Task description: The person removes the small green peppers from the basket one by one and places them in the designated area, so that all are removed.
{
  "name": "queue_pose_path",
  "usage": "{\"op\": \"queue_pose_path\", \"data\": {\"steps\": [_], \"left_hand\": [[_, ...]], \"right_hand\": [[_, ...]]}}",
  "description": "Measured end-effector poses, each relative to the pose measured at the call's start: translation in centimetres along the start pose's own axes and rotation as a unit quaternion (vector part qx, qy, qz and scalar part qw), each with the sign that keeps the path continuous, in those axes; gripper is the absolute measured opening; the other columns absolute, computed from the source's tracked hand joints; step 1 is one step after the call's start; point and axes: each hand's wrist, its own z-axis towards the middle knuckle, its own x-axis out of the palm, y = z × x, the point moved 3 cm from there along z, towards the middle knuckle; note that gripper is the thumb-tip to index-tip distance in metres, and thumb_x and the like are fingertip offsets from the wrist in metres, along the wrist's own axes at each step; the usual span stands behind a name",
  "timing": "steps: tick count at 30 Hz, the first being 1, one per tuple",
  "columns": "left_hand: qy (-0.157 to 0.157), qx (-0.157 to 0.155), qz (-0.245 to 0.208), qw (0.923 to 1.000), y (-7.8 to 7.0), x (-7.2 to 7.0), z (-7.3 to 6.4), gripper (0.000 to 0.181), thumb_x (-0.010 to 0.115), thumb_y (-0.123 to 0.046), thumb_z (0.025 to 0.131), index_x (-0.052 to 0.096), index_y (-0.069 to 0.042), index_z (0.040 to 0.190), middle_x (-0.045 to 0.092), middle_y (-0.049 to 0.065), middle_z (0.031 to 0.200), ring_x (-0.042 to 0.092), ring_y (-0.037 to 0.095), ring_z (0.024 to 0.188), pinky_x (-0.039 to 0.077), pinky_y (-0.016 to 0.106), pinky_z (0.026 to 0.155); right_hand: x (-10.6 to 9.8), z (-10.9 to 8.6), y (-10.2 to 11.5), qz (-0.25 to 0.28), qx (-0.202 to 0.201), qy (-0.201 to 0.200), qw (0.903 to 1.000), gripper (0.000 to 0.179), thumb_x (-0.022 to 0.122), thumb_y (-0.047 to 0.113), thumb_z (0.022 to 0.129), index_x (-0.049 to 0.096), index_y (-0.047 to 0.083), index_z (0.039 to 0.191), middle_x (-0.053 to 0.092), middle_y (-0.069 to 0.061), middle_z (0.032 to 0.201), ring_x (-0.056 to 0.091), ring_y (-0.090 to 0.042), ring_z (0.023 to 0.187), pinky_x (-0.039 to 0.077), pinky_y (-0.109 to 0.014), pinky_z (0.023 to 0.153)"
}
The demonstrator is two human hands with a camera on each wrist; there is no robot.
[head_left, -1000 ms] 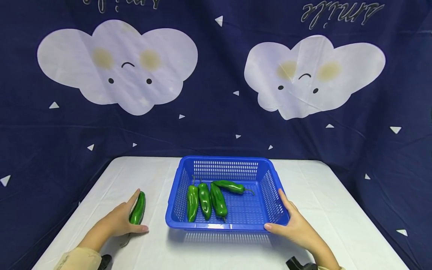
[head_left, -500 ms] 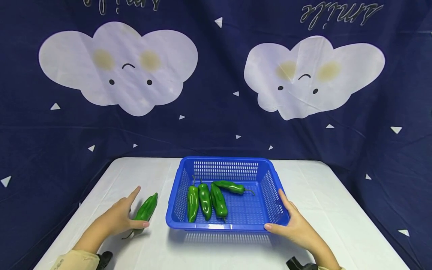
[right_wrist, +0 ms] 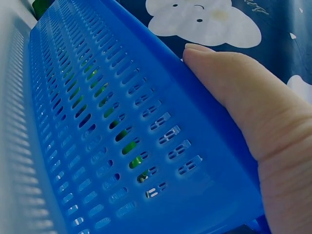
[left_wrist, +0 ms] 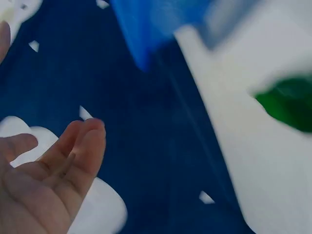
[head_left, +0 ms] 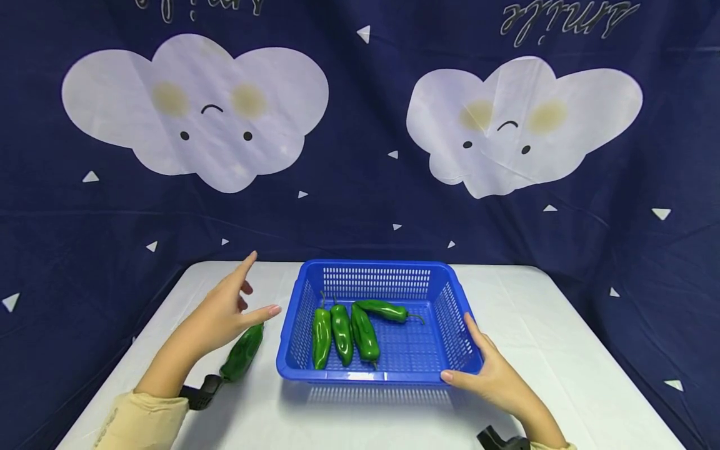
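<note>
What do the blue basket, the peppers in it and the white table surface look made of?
Basket: most likely molded plastic, smooth and slightly shiny, with regular slots through its walls.
Peppers: probably real vegetables, glossy skin with highlights and thin stems, though possibly imitation.
White table surface: perhaps cloth or thin sheeting, matte, with faint creases.

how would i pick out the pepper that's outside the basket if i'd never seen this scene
On the white table, find the blue basket. In the head view, look to the basket's left, just below the left hand, for a green pepper lying at a slant. Unlike the four peppers inside the basket, it alone lies on the table.
</note>
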Motion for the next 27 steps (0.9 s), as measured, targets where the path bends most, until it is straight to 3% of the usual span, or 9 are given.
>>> {"op": "queue_pose_path", "data": {"steps": [8,13,18,22,27], "left_hand": [[0.008,0.075,-0.068,0.9948,-7.0,1.7,1.5,0.108,0.078,-0.048,0.082,0.009,-0.023,0.161,0.056,0.011,0.119,0.061,0.025,0.1,0.056,0.042,0.087],[0.026,0.099,-0.105,0.9892,-9.9,3.5,3.0,0.105,0.077,-0.05,0.083,0.009,-0.028,0.16,0.055,0.005,0.117,0.06,0.021,0.1,0.055,0.04,0.089],[0.06,0.094,-0.177,0.9778,-11.4,5.6,4.2,0.1,0.077,-0.047,0.084,0.009,-0.039,0.158,0.056,0.003,0.117,0.061,0.019,0.099,0.054,0.035,0.086],[0.05,0.098,-0.232,0.9664,-12.0,7.0,5.5,0.095,0.077,-0.042,0.085,0.012,-0.048,0.155,0.055,0.005,0.116,0.061,0.02,0.096,0.055,0.034,0.085],[0.059,0.072,-0.242,0.9657,-11.9,9.1,7.1,0.096,0.077,-0.037,0.086,0.012,-0.044,0.157,0.055,0.011,0.113,0.059,0.024,0.088,0.053,0.034,0.073]], "right_hand": [[0.0,0.1,0.0,0.0,0.005,0.003,1.0,0.116,0.083,0.03,0.079,0.002,0.023,0.161,0.013,-0.03,0.16,0.018,-0.052,0.145,0.019,-0.074,0.11],[0.0,0.0,0.0,0.0,0.014,0.003,0.9999,0.116,0.083,0.031,0.079,0.001,0.024,0.161,0.013,-0.029,0.161,0.019,-0.052,0.145,0.02,-0.073,0.111],[0.0,-0.1,0.1,0.002,0.014,0.006,0.9999,0.116,0.083,0.031,0.079,0.001,0.025,0.161,0.011,-0.029,0.161,0.018,-0.053,0.145,0.02,-0.074,0.11],[0.0,0.0,0.1,0.001,0.012,0.003,0.9999,0.115,0.083,0.031,0.079,0.001,0.025,0.161,0.01,-0.029,0.161,0.018,-0.053,0.145,0.02,-0.074,0.11],[0.0,0.0,-0.1,0.0,0.015,0.001,0.9999,0.116,0.083,0.031,0.079,0.002,0.024,0.161,0.01,-0.029,0.161,0.019,-0.051,0.145,0.022,-0.073,0.11]]}}
